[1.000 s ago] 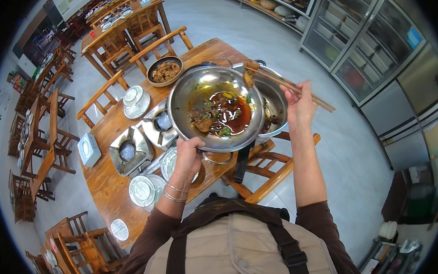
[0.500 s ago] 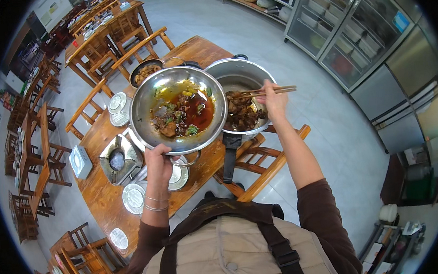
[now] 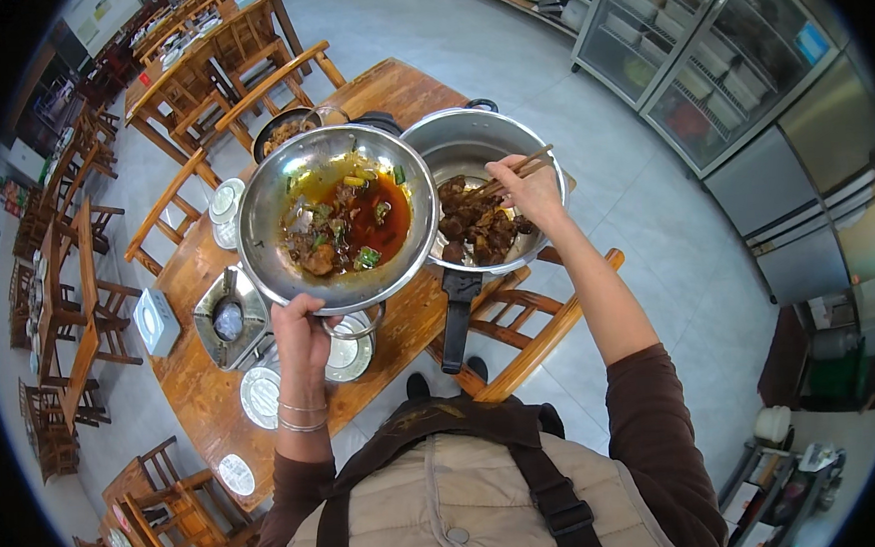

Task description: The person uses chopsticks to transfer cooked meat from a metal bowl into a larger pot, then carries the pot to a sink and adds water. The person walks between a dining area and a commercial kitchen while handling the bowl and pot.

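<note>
My left hand [image 3: 303,334] grips the near rim of a wide steel pan [image 3: 267,269] by its loop handle, holding it up above the table. Reddish-brown oily sauce [image 3: 382,215], pieces of meat and green and yellow bits lie inside it. To its right stands a deep pressure cooker pot [image 3: 524,128] with a black handle [image 3: 458,297] pointing toward me. Dark brown chunks of meat [image 3: 480,231] cover part of its bottom. Over that pot, my right hand [image 3: 530,193] is closed round wooden chopsticks [image 3: 500,181], their tips down by the meat.
A portable gas stove [image 3: 228,321], white plates [image 3: 261,397] and a tissue box [image 3: 156,323] sit on the wooden table [image 3: 191,414]. Behind the pan is a smaller pan of food [image 3: 284,130]. A wooden chair [image 3: 552,337] stands close on the near right. Glass-door fridges [image 3: 715,66] line the right.
The steel pan has shifted a little left and nearer. My right hand has moved left over the pot, and the chopsticks now slant down toward the meat instead of lying nearly level.
</note>
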`<state>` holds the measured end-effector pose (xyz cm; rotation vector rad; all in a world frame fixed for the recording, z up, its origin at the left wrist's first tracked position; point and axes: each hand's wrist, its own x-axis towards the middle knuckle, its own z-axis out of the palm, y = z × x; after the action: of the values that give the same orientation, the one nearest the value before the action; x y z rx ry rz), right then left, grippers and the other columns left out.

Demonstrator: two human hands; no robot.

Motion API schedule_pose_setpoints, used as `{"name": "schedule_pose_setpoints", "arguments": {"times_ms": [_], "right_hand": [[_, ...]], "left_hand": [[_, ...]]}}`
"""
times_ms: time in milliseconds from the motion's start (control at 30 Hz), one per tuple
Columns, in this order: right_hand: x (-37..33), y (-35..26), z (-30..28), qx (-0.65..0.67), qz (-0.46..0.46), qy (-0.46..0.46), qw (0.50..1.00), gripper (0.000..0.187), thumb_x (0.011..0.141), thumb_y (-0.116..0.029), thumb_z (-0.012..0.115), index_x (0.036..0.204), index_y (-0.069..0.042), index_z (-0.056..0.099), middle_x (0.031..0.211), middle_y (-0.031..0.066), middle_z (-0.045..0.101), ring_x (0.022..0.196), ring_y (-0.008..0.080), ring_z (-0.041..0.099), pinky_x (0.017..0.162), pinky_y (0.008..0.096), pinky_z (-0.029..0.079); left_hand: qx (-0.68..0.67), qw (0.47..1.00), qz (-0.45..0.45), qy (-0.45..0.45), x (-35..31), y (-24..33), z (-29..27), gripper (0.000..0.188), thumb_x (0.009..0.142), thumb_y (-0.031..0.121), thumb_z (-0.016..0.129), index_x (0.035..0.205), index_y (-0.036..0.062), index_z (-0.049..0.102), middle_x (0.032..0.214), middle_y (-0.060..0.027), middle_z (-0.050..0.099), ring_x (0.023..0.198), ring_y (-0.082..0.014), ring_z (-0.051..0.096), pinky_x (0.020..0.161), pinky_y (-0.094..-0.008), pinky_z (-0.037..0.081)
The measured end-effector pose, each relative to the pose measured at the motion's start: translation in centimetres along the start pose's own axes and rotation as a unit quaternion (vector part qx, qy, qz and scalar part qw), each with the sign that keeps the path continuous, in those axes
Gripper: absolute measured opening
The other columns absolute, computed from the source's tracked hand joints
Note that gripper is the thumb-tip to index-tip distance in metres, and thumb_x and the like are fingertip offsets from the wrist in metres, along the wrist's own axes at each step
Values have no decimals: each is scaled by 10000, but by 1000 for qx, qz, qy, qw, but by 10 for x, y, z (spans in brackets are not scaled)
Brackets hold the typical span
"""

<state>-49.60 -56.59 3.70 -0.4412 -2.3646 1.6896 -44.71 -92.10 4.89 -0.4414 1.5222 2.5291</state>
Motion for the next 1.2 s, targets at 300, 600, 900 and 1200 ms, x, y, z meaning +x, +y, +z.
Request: {"name": "schedule_pose_setpoints", "arguments": {"times_ms": [300,600,900,1200], "right_hand": [[16,36,16,-138,-59,-2,989,282,827,-286,678,849,-5,679,654,132,639,609,212,645,608,347,516],[6,7,2,-63,42,-26,997,296,829,-260,674,865,33,661,734,119,656,596,169,637,524,286,537],[-19,-50,8,266,-62,74,959,246,928,-227,559,912,7,634,931,136,670,788,195,670,534,233,528],[-82,-90,39,210,-133,-179,952,192,925,-151,563,964,-2,678,977,138,676,758,159,657,521,213,543]], "left_hand": [[-2,1000,7,5,-2,3,7,369,687,-65,474,1055,-34,474,849,-116,586,622,-218,586,422,-295,466],[-3,1000,7,15,4,-1,6,367,689,-61,477,1055,-32,481,853,-114,592,623,-219,588,423,-296,466],[-7,999,24,25,0,2,17,296,690,-90,486,983,-50,482,804,-118,578,596,-231,594,420,-325,497],[4,1000,0,-29,1,-1,18,335,701,-37,495,1036,-50,508,866,-112,613,660,-209,647,462,-304,571]]}}
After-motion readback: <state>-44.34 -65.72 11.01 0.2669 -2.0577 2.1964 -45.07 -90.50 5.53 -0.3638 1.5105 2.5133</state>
